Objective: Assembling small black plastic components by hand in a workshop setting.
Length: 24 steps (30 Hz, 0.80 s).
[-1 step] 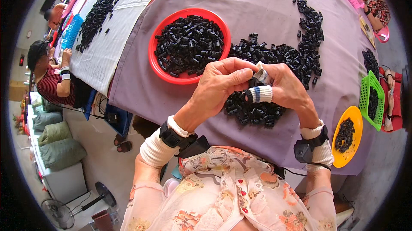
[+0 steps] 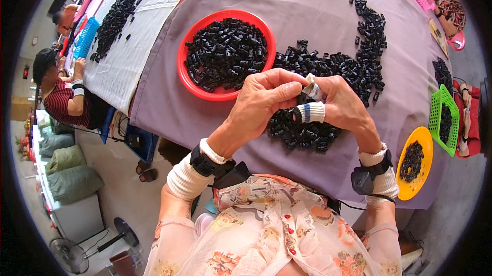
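Note:
My left hand (image 2: 256, 104) is closed, thumb and forefinger pinched together, meeting the right hand above the near part of a black pile. Whatever those fingertips hold is hidden. My right hand (image 2: 342, 100) is also closed, around a small silvery piece (image 2: 313, 91) that looks like metal; its exact kind does not show. A white finger sleeve with blue stripes (image 2: 311, 112) covers one right finger. Small black cylindrical parts (image 2: 307, 131) lie heaped beneath and beyond both hands. To the left, a red round basin (image 2: 183, 64) is filled with similar black parts.
A yellow plate (image 2: 422, 158) with dark scraps sits at right, near a green basket (image 2: 435, 114). More black parts (image 2: 370, 30) trail toward the far side. Across the white-covered table, a person in a striped shirt (image 2: 64, 103) works beside a blue basket (image 2: 86, 38).

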Tool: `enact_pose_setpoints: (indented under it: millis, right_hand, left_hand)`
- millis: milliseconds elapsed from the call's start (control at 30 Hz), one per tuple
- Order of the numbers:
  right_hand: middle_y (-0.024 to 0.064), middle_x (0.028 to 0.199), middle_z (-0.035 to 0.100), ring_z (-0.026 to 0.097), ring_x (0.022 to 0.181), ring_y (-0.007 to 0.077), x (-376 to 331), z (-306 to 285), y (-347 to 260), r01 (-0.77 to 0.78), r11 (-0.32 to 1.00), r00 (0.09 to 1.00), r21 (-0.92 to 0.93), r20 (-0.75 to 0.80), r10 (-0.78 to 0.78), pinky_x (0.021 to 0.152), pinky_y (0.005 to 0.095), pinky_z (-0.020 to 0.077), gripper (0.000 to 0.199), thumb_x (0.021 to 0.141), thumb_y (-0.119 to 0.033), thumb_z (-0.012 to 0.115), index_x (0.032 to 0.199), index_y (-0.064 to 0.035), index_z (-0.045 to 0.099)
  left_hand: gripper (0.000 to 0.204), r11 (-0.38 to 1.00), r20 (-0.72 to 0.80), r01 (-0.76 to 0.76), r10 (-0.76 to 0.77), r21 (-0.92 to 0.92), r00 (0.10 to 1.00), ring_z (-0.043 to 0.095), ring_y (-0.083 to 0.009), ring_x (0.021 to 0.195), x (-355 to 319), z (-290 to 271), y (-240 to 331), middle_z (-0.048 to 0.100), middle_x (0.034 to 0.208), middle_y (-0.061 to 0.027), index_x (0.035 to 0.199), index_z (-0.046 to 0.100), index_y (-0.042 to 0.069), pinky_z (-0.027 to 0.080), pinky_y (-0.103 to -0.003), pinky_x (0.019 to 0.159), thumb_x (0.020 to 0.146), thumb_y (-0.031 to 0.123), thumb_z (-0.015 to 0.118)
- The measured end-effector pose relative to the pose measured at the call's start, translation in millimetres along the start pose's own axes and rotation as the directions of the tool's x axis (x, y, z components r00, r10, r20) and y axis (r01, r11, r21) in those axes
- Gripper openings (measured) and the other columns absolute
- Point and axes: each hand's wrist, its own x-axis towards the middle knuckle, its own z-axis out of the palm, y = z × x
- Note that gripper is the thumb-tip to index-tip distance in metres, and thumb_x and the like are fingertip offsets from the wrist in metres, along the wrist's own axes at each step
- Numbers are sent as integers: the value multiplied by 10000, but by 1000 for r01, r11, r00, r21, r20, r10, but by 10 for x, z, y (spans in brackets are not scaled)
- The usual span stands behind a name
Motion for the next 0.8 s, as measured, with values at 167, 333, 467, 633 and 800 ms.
enact_pose_setpoints:
  millis: [167, 333, 467, 633, 800]
  right_hand:
    - [59, 539, 462, 413, 513, 114, -10, 5, -29, -17, 1000, 999, 14, 28, 17, 485, 305, 379, 388, 667, -323, 723, 753, 14, 552]
    - [62, 552, 476, 419, 531, 97, -2, 6, -67, -9, 1000, 1000, 3, 10, 9, 495, 291, 381, 354, 680, -286, 716, 763, 17, 554]
    - [26, 568, 480, 414, 543, 79, -7, 15, -44, 14, 997, 992, 71, -125, -5, 499, 259, 370, 326, 672, -266, 733, 746, -7, 549]
    - [-76, 610, 445, 382, 567, 32, -23, 103, -28, -3, 982, 983, 189, -182, 38, 499, 206, 334, 259, 641, -153, 757, 730, -51, 536]
    - [-83, 636, 483, 413, 589, 17, 11, 227, -74, -23, 956, 987, 291, -145, 68, 524, 191, 361, 229, 663, -133, 756, 722, -63, 546]
  left_hand:
    - [157, 993, 0, -26, 26, 117, 1000, 606, -127, 827, -1, -2, -7, 625, 934, -84, 988, 594, -11, 513, -271, 751, 859, 77, 573]
    - [165, 998, 1, -31, 31, 59, 1000, 604, -123, 825, 27, -2, -6, 620, 943, -81, 1002, 586, -10, 511, -265, 746, 861, 76, 571]
    - [188, 998, 15, 4, -3, -57, 1000, 601, -120, 830, 33, -17, -13, 614, 946, -73, 1028, 567, -8, 508, -261, 746, 859, 72, 574]
    - [194, 1000, -9, 3, -2, 29, 1000, 579, -86, 810, 13, 1, 9, 593, 891, -20, 964, 585, 15, 490, -225, 730, 777, 8, 636]
    - [124, 999, -70, -37, 35, -27, 997, 569, -76, 732, -24, -59, -34, 587, 814, -6, 878, 584, 40, 480, -215, 688, 764, 16, 628]
